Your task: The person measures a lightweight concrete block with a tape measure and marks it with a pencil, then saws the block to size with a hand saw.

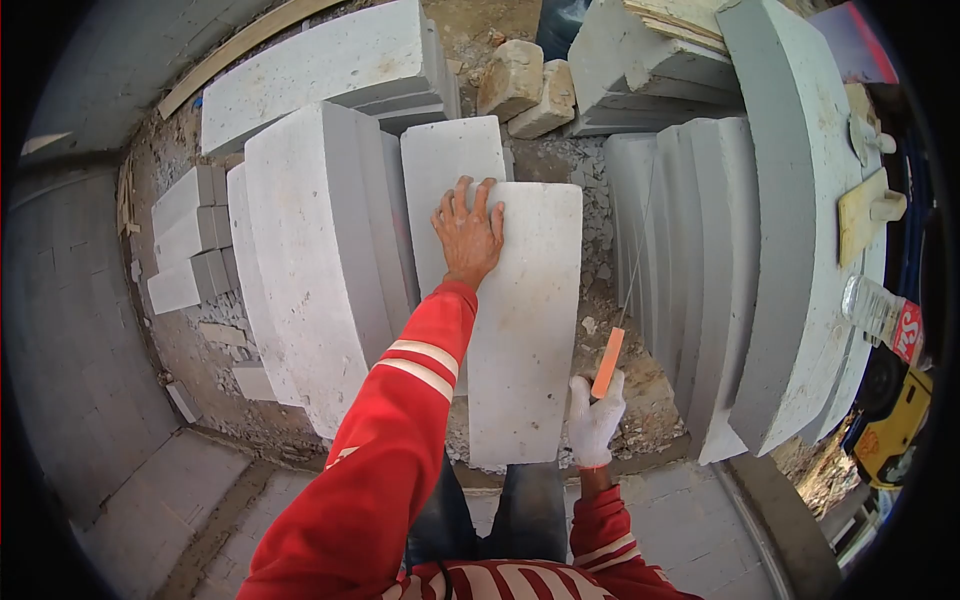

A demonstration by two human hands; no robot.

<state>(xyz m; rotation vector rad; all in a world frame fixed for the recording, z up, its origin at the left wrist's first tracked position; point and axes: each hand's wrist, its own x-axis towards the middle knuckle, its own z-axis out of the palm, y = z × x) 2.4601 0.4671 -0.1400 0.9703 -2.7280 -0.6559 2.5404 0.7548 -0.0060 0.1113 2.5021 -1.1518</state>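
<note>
My bare left hand lies with its fingers spread on a long pale grey concrete block, across its upper left edge. The fingertips reach over a second pale block just behind and to the left. In a white glove, my right hand is closed round the orange handle of a hand saw, to the right of the block's near end. The saw's thin blade points away from me, seen nearly edge-on, beside the block.
Large blocks stand stacked on the left, with smaller cut pieces beyond. More blocks lean in a row on the right. A wooden float and a clear plastic bottle lie on the outer slab. Rubble covers the ground between.
</note>
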